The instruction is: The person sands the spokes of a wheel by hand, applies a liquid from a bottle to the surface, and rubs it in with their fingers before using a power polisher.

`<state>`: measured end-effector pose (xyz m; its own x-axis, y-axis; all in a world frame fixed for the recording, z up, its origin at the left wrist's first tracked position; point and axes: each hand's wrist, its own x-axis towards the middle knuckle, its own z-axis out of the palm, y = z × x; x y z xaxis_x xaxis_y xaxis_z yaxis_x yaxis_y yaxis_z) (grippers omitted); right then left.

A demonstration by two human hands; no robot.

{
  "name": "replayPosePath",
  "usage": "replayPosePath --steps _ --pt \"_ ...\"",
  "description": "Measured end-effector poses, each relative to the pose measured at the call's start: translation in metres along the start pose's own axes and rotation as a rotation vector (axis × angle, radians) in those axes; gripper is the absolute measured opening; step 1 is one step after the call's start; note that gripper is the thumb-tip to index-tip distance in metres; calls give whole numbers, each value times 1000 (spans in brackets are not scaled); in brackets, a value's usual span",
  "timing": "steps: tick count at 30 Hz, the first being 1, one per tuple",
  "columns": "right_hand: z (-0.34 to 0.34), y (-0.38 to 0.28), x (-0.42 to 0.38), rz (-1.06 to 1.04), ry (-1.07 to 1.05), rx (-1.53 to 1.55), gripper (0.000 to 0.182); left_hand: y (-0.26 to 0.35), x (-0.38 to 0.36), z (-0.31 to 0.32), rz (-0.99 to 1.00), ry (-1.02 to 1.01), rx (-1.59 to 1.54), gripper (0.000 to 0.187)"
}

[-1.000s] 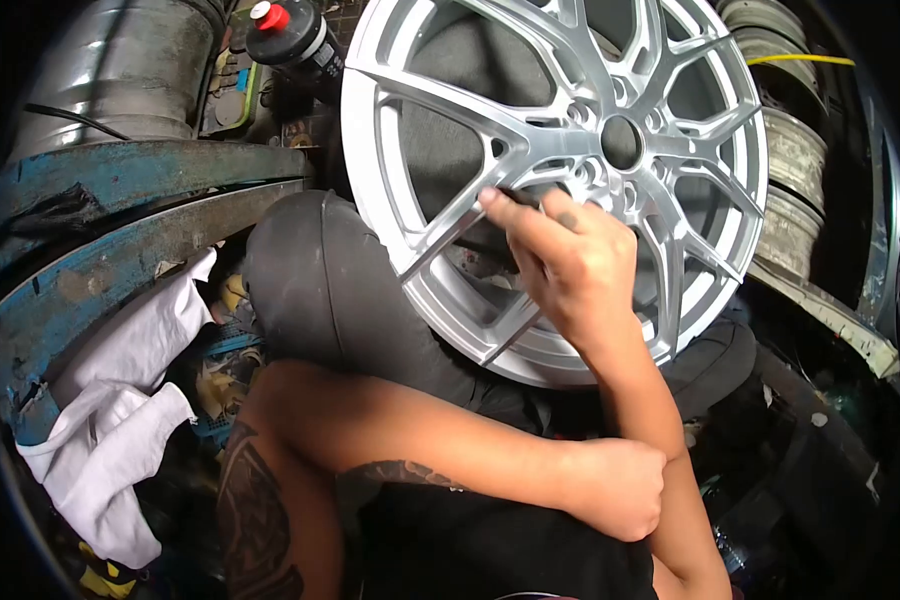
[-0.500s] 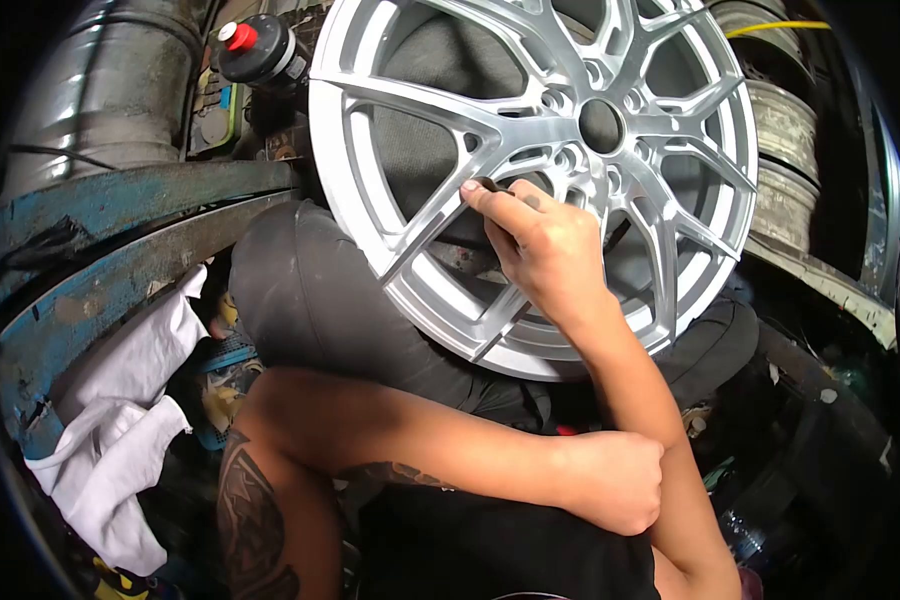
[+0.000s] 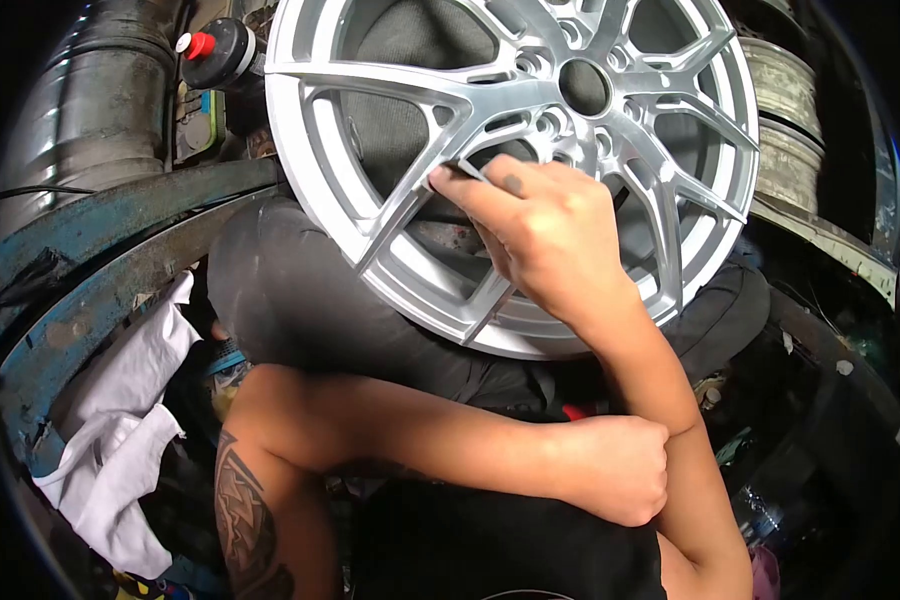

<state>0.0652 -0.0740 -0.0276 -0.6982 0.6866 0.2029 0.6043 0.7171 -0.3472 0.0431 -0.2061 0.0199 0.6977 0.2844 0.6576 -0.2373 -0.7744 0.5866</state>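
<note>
A silver alloy wheel with split spokes lies tilted across dark-trousered legs. My right hand is over its lower left spokes, fingers pinched on a small dark folded sheet, perhaps sandpaper. The fingertips press it to a spoke's face, below a small triangular opening. Most of the sheet is hidden by the fingers. My left hand is closed in a fist against my right forearm, near the elbow. Its fingertips are tucked out of sight, and no object shows in it.
A black bottle with a red cap stands left of the wheel. White cloth hangs by a worn blue metal frame. Behind it is a large metal cylinder. At right, more rims are stacked by a pale ledge.
The wheel sits slightly further left and higher in view, as does the bottle. My right fingertips have slid a little down the spoke toward the rim. My left fist stays at the forearm.
</note>
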Motion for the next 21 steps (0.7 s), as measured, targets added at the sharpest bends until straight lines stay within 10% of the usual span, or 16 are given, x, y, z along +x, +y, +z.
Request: replayPosePath --steps 21 --pt "5 -12 8 109 64 -35 33 -3 -2 15 -44 7 -13 17"
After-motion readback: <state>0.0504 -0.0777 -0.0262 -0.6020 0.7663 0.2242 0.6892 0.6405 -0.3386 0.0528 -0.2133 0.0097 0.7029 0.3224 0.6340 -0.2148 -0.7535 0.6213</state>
